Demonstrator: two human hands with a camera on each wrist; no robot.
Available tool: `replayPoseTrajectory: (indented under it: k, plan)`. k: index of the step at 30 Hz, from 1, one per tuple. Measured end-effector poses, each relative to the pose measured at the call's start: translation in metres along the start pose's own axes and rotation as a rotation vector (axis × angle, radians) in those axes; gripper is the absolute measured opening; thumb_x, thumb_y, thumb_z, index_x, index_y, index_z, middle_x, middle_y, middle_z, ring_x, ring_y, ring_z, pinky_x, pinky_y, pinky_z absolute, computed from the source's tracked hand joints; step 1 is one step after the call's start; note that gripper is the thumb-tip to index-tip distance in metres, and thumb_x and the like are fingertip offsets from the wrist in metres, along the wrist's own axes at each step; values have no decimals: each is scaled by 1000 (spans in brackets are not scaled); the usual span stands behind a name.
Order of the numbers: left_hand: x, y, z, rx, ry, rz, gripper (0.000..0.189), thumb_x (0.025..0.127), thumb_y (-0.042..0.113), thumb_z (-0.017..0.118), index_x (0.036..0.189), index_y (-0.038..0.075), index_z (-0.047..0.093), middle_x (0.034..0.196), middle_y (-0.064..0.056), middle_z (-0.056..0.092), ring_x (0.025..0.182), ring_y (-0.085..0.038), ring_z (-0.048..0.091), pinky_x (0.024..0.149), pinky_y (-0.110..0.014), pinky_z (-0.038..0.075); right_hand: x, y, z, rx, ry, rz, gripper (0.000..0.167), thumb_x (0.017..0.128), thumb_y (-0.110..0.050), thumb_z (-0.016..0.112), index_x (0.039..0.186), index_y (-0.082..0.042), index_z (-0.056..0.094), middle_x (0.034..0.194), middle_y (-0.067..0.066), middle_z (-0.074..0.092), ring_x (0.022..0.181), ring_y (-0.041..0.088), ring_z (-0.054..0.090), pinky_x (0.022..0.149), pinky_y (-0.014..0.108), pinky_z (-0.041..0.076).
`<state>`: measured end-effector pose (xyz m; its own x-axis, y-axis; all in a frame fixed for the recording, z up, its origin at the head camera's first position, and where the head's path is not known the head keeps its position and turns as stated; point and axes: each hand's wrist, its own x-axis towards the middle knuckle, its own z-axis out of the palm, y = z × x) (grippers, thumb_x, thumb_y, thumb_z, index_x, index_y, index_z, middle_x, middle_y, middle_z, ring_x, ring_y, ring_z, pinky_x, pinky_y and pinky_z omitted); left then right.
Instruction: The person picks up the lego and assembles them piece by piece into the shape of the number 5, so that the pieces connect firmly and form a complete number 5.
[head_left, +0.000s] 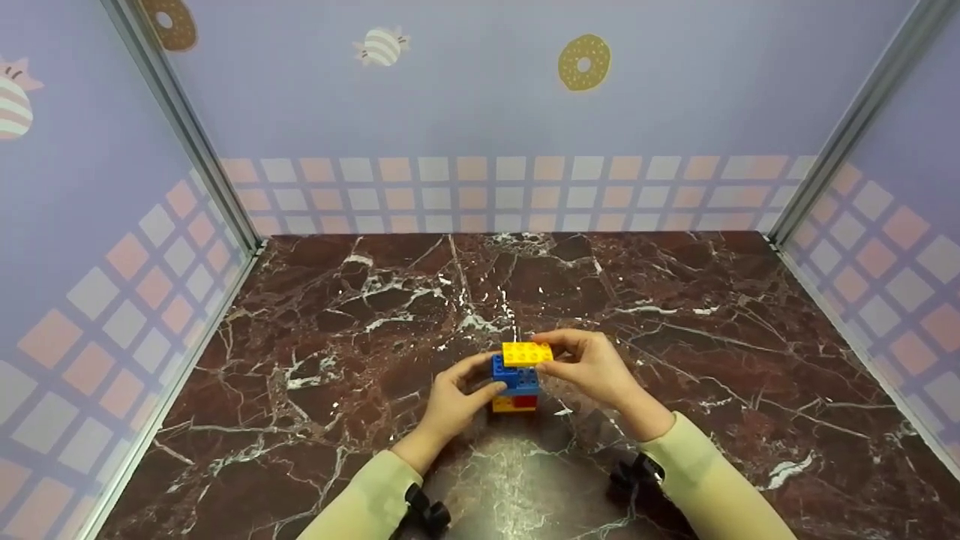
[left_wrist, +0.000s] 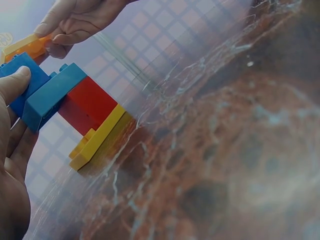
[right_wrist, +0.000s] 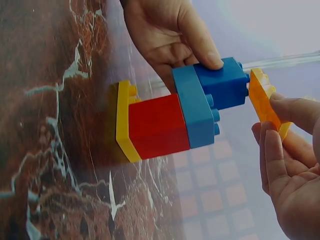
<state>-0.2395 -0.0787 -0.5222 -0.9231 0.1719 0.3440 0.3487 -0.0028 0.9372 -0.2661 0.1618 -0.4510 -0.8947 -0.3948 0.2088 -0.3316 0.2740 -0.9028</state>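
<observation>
A small stack of toy building bricks stands upright on the table. At its bottom is a thin yellow brick, then a red brick, a light blue brick and a dark blue brick on top, set toward the left side. My left hand grips the dark blue brick, thumb on its near face. Between thumb and fingers, my right hand pinches another thin yellow brick, studs up. In the right wrist view that brick's underside is right at the dark blue studs.
The dark red marble table has white veins. Lilac panels with a pink and white checked band enclose it at the back, left and right, with metal posts at the corners. Black straps hang at both wrists.
</observation>
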Motion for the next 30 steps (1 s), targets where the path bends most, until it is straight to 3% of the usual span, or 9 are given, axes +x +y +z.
replayPoseTrajectory:
  k: [9, 17, 30]
  plan:
    - [0, -1, 1, 11, 13, -6, 46, 89, 3, 78, 131, -9, 63, 127, -30, 68, 113, -18, 70, 98, -31, 60, 2, 0, 7, -46, -24, -7, 36, 88, -8, 80, 121, 3, 72, 107, 22, 76, 82, 9, 69, 73, 19, 61]
    - [0, -2, 1, -13, 16, -5, 47, 87, 0, 78, 131, -11, 62, 127, -31, 68, 112, -17, 70, 97, -26, 59, 2, -2, 9, -70, -26, -36, 36, 87, -10, 81, 120, 3, 73, 106, 21, 76, 85, 13, 69, 74, 19, 61]
    - [-1, -2, 1, -11, 13, -8, 47, 88, 0, 77, 130, -12, 61, 125, -32, 68, 113, -16, 70, 99, -30, 59, 1, -7, 10, -145, -35, -64, 34, 86, -9, 82, 118, 2, 74, 103, 19, 76, 82, 13, 68, 72, 19, 60]
